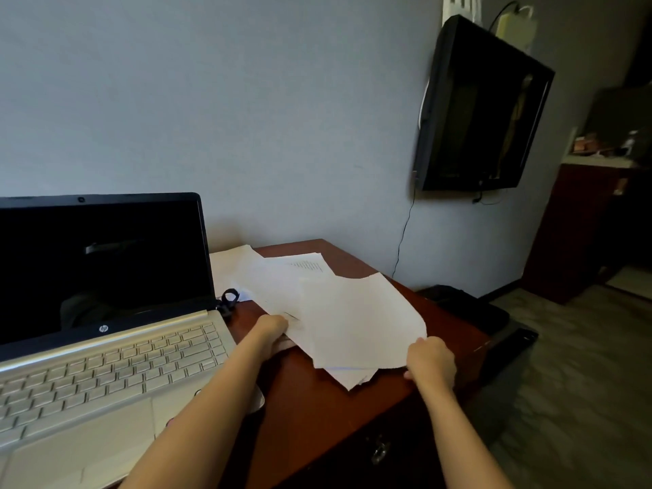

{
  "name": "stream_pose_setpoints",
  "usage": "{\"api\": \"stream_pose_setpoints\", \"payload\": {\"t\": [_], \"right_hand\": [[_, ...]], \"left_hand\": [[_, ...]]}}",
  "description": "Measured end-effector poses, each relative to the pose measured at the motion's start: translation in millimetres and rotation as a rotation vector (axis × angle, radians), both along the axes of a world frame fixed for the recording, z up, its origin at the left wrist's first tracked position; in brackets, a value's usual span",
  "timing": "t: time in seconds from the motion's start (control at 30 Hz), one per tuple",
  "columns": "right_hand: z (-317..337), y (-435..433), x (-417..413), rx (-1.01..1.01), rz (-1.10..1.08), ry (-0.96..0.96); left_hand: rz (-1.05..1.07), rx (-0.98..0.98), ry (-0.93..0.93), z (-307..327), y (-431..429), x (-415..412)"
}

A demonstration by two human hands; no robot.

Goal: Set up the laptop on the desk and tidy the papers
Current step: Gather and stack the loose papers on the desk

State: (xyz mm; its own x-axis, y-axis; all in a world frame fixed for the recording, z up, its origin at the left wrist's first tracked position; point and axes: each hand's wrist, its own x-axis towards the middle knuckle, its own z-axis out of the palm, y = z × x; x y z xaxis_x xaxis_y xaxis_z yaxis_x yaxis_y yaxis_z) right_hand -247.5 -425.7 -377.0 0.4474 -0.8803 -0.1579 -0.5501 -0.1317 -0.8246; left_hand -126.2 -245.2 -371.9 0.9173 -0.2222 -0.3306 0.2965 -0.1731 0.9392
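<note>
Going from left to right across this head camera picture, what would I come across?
Laptop → left hand → papers → right hand → wall television → dark cabinet.

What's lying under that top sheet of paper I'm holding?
More loose white sheets fan out beneath the top sheet, over the brown desk. How many, and anything between them, is covered.

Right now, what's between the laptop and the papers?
In the head view, a small black looped strap and a strip of bare desk lie between the laptop and the papers, where the left hand grips them.
</note>
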Motion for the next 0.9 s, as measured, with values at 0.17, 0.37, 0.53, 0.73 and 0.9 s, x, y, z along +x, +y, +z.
{"api": "stream_pose_setpoints", "payload": {"t": [0.17,0.37,0.53,0.73,0.9], "right_hand": [[2.4,-18.2,-8.1,-0.047,-0.132,-0.137],[6.3,-23.5,4.6,0.049,-0.05,-0.162],[8.7,-18.4,-1.7,-0.173,0.14,0.185],[7.6,-24.7,7.5,-0.345,0.222,0.207],[1.4,-31.5,24.3,-0.36,0.484,0.297]], "left_hand": [[-0.009,0.089,0.008,-6.3,9.7,4.2],[-0.043,0.265,-0.089,-13.4,12.3,0.8],[-0.058,0.349,-0.123,-13.5,10.6,2.6],[0.039,0.226,-0.188,-25.1,9.9,8.6],[0.013,0.175,-0.286,-31.8,10.2,5.1]]}}
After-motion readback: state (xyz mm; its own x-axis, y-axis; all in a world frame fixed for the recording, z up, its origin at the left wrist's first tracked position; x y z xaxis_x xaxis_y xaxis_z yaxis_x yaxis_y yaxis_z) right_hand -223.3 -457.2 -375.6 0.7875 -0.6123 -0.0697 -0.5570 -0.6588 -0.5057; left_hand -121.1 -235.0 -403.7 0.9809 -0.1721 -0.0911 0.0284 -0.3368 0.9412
